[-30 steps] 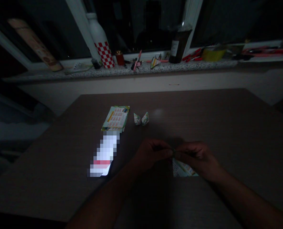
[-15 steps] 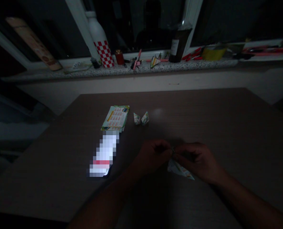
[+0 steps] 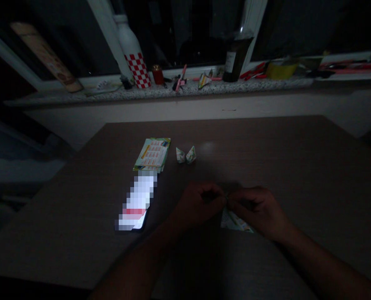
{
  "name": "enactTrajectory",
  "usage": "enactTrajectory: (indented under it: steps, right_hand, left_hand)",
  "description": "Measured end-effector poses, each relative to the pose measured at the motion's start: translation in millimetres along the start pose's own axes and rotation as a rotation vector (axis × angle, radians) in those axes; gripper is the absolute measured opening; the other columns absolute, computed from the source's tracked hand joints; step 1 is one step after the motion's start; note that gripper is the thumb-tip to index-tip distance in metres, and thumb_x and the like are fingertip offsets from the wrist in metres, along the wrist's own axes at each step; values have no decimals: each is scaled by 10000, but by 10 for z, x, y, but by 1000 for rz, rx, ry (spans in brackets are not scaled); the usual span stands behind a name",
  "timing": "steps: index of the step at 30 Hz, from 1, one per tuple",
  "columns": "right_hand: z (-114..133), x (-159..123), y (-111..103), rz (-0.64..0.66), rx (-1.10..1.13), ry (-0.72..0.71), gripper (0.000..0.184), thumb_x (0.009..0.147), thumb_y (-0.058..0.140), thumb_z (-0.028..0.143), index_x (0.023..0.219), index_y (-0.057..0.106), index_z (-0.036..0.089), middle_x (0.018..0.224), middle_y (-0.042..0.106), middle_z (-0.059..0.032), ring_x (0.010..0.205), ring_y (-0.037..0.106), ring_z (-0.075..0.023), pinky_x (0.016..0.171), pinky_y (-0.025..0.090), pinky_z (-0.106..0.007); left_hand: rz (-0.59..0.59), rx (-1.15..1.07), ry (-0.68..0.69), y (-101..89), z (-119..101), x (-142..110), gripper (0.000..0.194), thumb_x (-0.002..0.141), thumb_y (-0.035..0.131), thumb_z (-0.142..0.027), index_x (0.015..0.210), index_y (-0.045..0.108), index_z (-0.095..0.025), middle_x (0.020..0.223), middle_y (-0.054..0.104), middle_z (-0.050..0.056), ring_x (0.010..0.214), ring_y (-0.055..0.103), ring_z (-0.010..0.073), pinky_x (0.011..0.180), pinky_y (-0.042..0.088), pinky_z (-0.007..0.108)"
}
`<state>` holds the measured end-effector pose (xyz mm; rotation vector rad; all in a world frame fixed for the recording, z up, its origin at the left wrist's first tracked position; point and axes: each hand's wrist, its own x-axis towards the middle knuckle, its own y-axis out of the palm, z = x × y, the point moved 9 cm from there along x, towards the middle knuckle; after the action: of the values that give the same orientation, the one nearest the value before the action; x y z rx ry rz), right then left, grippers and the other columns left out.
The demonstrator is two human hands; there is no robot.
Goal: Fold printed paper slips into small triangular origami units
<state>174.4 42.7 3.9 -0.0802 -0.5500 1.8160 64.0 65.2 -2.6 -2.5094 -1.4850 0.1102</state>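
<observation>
Head cam: I've got both hands over the dark table (image 3: pixel 285 158), meeting a bit right of centre, light v. poor. Left hand (image 3: pixel 199 204) comes in w/ thumb and index brought together on the upper end of a folded paper (image 3: pixel 235 222); right hand (image 3: pixel 262 208) mirrors it, thumb and index pinched on that same end. Fingertips are touching or v. nearly so (too dim to say which layer each one has). Remaining fingers seem curled in on the right; can't tell on the left. Forearms (image 3: pixel 135 258) angle in from the lower corners, palms turned toward each other.

Paper shows below the tips, mostly under the right thumb; can't tell if its lower edge touches the tabletop.

Step in hand, as I read it: fine crease or fold work at the paper's top. Next move, I'd judge, calls for small, even pressure, one hand steadying, w/o tugging the loose lower part.

Beyond the hands stand two small folded pieces (image 3: pixel 191 155), beside a stack of printed sheets (image 3: pixel 154 153); a lit phone (image 3: pixel 138 204) lies just this side of the stack.
</observation>
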Motion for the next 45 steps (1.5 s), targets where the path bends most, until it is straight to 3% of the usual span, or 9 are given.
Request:
enactTrajectory:
  steps: [5, 11, 24, 30, 33, 37, 41, 45]
  right_hand:
    - [46, 2, 22, 27, -15, -48, 189, 824, 575, 224, 662, 632, 146, 566, 586, -9, 496, 508, -103, 465, 398, -208]
    - [156, 9, -35, -47, -59, -133, 147, 820, 571, 182, 696, 641, 145, 587, 593, -10, 531, 544, -109, 497, 417, -213]
    - [88, -8, -43, -65, -11, -98, 136, 822, 586, 204, 719, 652, 146, 570, 567, 4, 497, 511, -102, 471, 400, -213]
    - [20, -10, -52, -93, 4, -69, 166, 830, 595, 240, 710, 670, 152, 599, 626, -14, 508, 547, -110, 481, 427, -212]
    - [-33, 1, -104, -151, 9, -18, 163, 819, 612, 259, 723, 698, 159, 602, 657, -18, 516, 570, -119, 481, 441, -212]
    - [-119, -7, -218, -272, 81, 93, 136, 782, 652, 287, 737, 724, 179, 627, 695, -16, 530, 598, -126, 494, 465, -215]
    - [-245, -28, -281, -362, 204, 212, 134, 754, 681, 310, 728, 730, 188, 635, 696, -16, 552, 601, -129, 523, 479, -225]
    - [-388, -17, -203, -302, 398, 291, 156, 782, 676, 340, 783, 725, 192, 629, 667, -6, 544, 577, -111, 515, 462, -216]
  left_hand:
    - [-28, -16, 4, 17, 22, 6, 51, 711, 586, -120, 686, 628, -134, 640, 571, -25, 609, 502, 89, 582, 376, 191]
    - [-71, -138, -33, 34, 96, 12, 30, 694, 604, -134, 666, 615, -133, 629, 553, -28, 595, 479, 84, 559, 367, 186]
    - [-108, -244, -112, 34, 158, 9, 33, 636, 660, -148, 661, 644, -133, 631, 594, -18, 587, 518, 89, 561, 390, 192]
    - [-86, -310, -110, 62, 175, 14, 92, 595, 664, -100, 679, 640, -128, 651, 596, -20, 601, 521, 87, 577, 399, 194]
    - [-72, -373, -141, 80, 205, 19, 146, 576, 675, -78, 705, 637, -133, 671, 601, -21, 615, 532, 91, 590, 406, 201]
    - [-83, -489, -179, 63, 235, 31, 146, 634, 709, -170, 765, 650, -144, 707, 617, -16, 647, 550, 99, 633, 421, 220]
    - [-69, -430, -201, 66, 280, 53, 167, 686, 717, -267, 775, 666, -135, 720, 636, -1, 665, 564, 108, 663, 428, 234]
    - [-40, -358, -250, 95, 359, 59, 238, 745, 680, -367, 772, 643, -134, 646, 609, -11, 544, 537, 89, 537, 420, 218]
